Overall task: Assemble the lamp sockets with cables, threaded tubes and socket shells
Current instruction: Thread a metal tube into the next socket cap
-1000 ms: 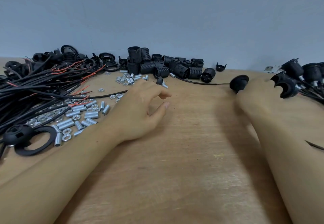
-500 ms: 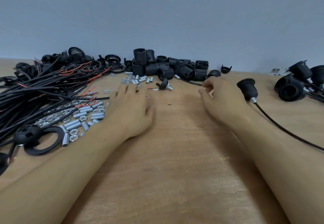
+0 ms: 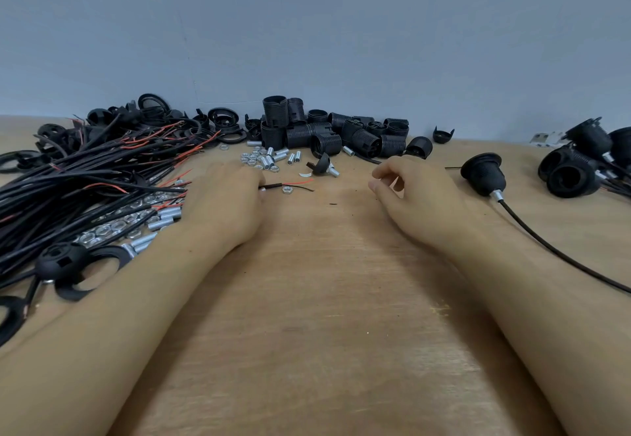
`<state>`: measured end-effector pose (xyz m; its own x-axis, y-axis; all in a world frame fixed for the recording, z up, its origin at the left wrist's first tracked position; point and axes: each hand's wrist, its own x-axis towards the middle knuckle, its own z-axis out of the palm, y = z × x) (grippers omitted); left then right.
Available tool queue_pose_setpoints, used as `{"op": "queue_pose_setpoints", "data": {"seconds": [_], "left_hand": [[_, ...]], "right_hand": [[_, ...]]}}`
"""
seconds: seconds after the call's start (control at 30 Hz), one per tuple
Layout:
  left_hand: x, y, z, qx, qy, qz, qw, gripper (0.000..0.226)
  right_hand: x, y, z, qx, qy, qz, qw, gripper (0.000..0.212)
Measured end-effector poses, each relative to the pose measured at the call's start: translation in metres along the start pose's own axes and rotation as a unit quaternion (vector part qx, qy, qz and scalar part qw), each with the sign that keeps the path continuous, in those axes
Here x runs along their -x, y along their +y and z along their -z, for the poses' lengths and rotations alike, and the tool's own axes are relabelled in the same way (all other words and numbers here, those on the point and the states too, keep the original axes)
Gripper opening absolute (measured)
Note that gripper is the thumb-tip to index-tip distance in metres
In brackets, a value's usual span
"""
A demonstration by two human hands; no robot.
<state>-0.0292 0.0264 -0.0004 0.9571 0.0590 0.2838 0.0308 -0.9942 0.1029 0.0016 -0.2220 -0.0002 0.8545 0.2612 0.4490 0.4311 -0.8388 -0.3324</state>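
You're sitting between units: one finished socket (image 3: 483, 174) w/ its cable (image 3: 560, 254) is lying just right of your right hand (image 3: 415, 196), so I'd judge you're starting the next one. Your left hand (image 3: 223, 201) is lying palm-down on a cable end (image 3: 286, 185) w/ red & black leads poking out past the fingertips; fingers look to be curling on it, but the grip itself is hidden, so can't tell if you're really holding it. Right hand is hanging loose, fingers half curled, nothing in them.

Next move prob calls for a cap (image 3: 322, 165) & tube: one cap w/ tube already fitted is sitting just beyond, between your hands. Loose tubes (image 3: 269, 159) & nuts are lying right past your left fingertips, more tubes beside your left wrist. Shells (image 3: 327, 135), black & ribbed, are piling up further out ahead. Cable bundle (image 3: 68, 179) is spreading left of your left arm, thin black sheaths w/ red cores. Leads look floppy, so threading needs a steady pinch near the tip
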Motion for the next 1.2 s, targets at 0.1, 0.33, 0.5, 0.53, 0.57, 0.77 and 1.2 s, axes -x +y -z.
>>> {"op": "queue_pose_setpoints", "data": {"seconds": [0.1, 0.33, 0.5, 0.53, 0.57, 0.77, 1.2], "left_hand": [[-0.001, 0.0, 0.002, -0.007, 0.033, 0.017, 0.999, 0.021], [-0.001, -0.007, 0.008, 0.026, 0.041, 0.049, 0.998, 0.018], [-0.003, -0.007, 0.006, 0.083, 0.064, 0.042, 0.994, 0.012], [-0.003, -0.008, 0.006, 0.094, 0.075, 0.043, 0.992, 0.011], [-0.004, -0.008, 0.005, 0.111, 0.085, 0.041, 0.989, 0.01], [-0.001, -0.001, 0.006, 0.184, 0.076, -0.045, 0.979, 0.014], [0.014, 0.026, -0.009, 0.16, -0.038, -0.24, 0.957, 0.039]], "right_hand": [[0.004, -0.009, 0.0, 0.0, -0.007, 0.002, 1.0, 0.018], [0.012, -0.068, -0.028, -0.066, -0.106, 0.168, 0.978, 0.031], [0.001, -0.063, -0.038, -0.03, -0.203, 0.133, 0.97, 0.048], [0.001, -0.062, -0.038, -0.027, -0.204, 0.133, 0.97, 0.047], [0.001, -0.061, -0.036, -0.033, -0.187, 0.138, 0.972, 0.045], [0.01, -0.052, -0.022, -0.086, -0.07, 0.117, 0.987, 0.041], [-0.002, -0.023, -0.005, -0.187, 0.048, -0.019, 0.981, 0.015]]}}
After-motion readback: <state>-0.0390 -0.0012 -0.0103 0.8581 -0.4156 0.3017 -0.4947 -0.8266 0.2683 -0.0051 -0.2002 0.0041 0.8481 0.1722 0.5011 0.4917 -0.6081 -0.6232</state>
